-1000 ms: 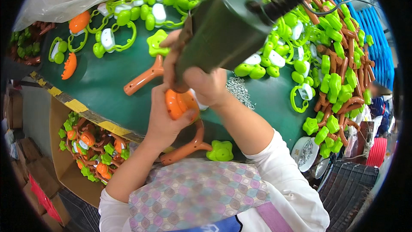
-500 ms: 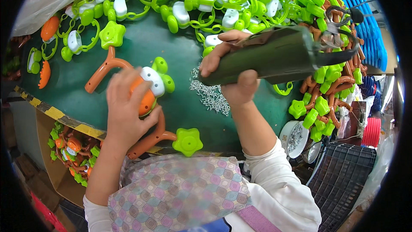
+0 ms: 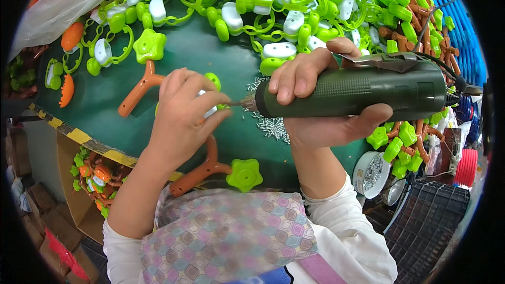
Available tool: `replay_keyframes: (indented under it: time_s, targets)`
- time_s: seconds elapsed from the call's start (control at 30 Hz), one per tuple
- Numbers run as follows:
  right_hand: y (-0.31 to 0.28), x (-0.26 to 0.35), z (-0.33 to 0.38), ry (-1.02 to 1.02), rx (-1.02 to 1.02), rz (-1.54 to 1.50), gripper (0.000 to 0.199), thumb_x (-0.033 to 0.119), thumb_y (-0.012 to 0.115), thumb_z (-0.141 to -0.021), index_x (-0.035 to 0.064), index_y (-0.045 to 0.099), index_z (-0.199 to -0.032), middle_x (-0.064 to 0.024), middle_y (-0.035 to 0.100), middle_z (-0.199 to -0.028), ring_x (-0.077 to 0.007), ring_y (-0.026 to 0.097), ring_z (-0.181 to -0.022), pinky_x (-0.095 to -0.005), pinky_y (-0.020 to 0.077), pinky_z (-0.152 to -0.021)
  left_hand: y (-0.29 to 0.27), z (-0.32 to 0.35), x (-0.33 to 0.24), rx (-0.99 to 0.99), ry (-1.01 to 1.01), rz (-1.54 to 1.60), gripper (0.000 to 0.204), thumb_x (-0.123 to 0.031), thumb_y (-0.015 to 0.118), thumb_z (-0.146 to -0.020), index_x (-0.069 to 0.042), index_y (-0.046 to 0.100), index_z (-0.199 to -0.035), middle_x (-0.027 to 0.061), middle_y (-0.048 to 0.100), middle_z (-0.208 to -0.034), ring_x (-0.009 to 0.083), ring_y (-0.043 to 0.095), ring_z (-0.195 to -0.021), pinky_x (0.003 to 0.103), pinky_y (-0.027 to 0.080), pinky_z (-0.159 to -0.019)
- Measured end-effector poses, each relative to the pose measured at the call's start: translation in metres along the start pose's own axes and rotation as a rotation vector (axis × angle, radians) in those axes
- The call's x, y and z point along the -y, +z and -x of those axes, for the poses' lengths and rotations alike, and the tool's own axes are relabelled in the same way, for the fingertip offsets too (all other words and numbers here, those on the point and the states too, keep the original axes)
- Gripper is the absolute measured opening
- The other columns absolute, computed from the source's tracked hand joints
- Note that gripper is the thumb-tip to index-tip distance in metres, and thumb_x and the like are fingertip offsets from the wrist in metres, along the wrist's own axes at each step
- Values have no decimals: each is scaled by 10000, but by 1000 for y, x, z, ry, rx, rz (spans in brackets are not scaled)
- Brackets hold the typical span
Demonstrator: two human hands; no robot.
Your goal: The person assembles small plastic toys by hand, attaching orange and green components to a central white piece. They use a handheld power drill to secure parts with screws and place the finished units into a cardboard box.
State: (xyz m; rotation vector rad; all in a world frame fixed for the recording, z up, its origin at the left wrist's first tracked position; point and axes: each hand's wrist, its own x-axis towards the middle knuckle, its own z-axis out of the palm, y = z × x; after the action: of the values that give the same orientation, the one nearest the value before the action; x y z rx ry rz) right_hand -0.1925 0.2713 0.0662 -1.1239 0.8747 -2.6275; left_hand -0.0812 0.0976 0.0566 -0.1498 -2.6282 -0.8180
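Observation:
My right hand [image 3: 321, 94] is wrapped round a dark green electric screwdriver [image 3: 363, 89], held level with its bit [image 3: 239, 104] pointing left. My left hand [image 3: 187, 110] is closed, thumb and fingers pinched at the bit's tip; whatever is between them is too small to make out. Beneath that hand lies a toy figure of orange, white and green parts, mostly covered, with its green part [image 3: 213, 80] showing. A brown forked branch [image 3: 197, 173] with a green star knob [image 3: 244, 175] lies nearer me. Small silver screws [image 3: 272, 126] are heaped under the screwdriver.
Another brown branch [image 3: 139, 92] with a green star lies at left. Green-and-white ring parts [image 3: 231, 16] pile up along the back. Brown and green pieces [image 3: 410, 137] crowd the right, beside a white tub of screws [image 3: 370, 173]. A carton [image 3: 87, 200] of toys stands below the striped table edge.
The screwdriver has swung level and moved right, its bit now meeting my left fingertips. My left hand has moved right, from gripping the toy's orange part to a pinch at the bit.

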Motion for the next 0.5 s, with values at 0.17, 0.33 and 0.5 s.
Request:
replay_keyframes:
  time_s: [0.17, 0.33, 0.5]
  targets:
    - [12, -6, -2, 9, 45, -7, 961, 830, 452, -878, 39, 423, -1423, -88, 596, -838, -228, 624, -712, -401, 534, -703, -5, 7, 9, -45, 40, -35, 196, -93, 840, -674, -97, 725, -832, 33, 608, -889, 271, 553, -971, 425, 430, -885]
    - [33, -11, -3, 74, 51, -21, 974, 820, 501, -865, 25, 418, -1421, -100, 596, -840, -242, 629, -713, -408, 538, -696, -13, 25, 13, -96, -89, 53, 247, -80, 846, -667, -80, 726, -883, 40, 608, -913, 274, 547, -980, 413, 430, -899]
    - [40, -22, -3, 117, 88, 78, 1002, 827, 537, -839, 7, 422, -1403, -108, 599, -829, -246, 630, -691, -410, 545, -687, -19, 45, 6, -148, -219, 80, 664, -152, 903, -634, -97, 629, -1237, 116, 529, -1285, 338, 487, -1166, 452, 420, -1002]
